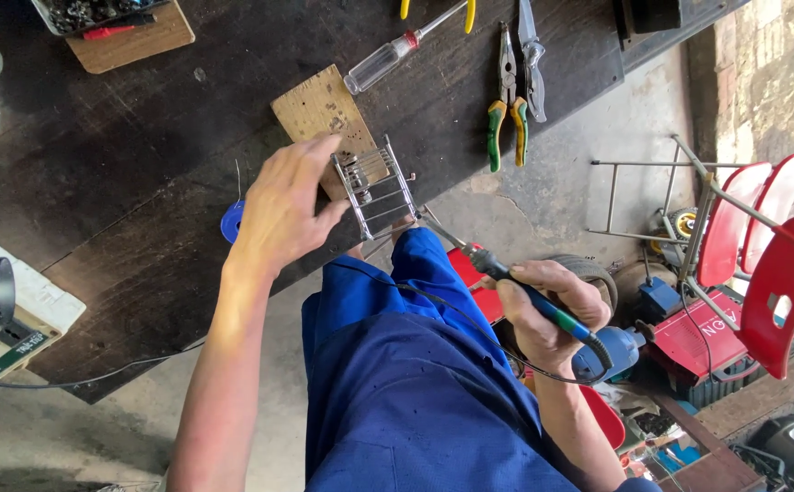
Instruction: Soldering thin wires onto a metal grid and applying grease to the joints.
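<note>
My left hand (286, 205) hovers over the dark workbench (142, 164) with fingers spread, its thumb and fingertips close to a small metal wire stand (374, 187) at the bench edge. I cannot tell whether it touches the stand. My right hand (547, 310) is closed around the blue-green handle of a soldering iron (506, 278), whose tip points up-left toward the stand. The iron's black cord (433, 301) loops across my blue trousers (406, 383).
A wooden block (310, 109) lies under the stand. A clear-handled screwdriver (397, 50), green-yellow pliers (506, 114) and snips (532, 59) lie further back. A blue round object (230, 221) peeks from behind my wrist. Red chairs (771, 264) and a red machine (698, 337) stand right.
</note>
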